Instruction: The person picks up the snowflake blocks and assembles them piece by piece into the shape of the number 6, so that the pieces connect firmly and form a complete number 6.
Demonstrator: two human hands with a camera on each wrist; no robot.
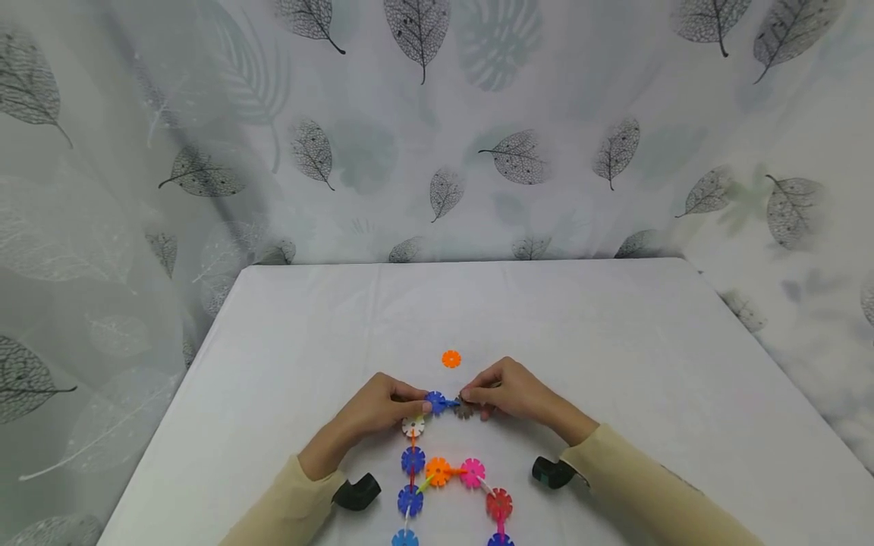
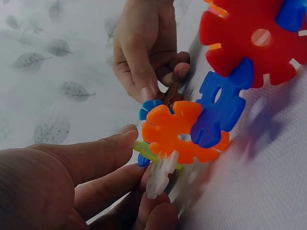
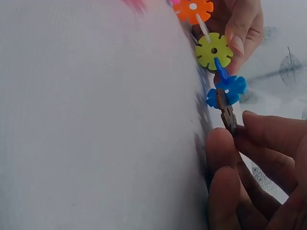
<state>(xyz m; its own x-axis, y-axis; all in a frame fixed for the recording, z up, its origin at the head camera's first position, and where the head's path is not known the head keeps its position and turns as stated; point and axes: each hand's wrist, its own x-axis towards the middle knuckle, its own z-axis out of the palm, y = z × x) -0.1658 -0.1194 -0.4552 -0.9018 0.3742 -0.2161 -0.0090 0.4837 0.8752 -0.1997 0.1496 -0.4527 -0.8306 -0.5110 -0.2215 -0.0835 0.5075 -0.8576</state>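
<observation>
Notched plastic interlocking discs are joined in a chain. My left hand pinches the chain's upper end at a blue disc, beside a yellow-green disc. From the other side my right hand holds a brown disc between thumb and fingers. In the right wrist view the brown disc stands edge-on, its slot end meeting a light blue disc. Below the left hand, a white disc continues the chain downward. Fingers partly hide the blue disc.
A loose orange disc lies beyond the hands. Nearer, a joined branch with an orange disc, a pink disc and a red disc curves to the right. Black wrist devices sit at both sleeves. A leaf-patterned curtain hangs behind the white table.
</observation>
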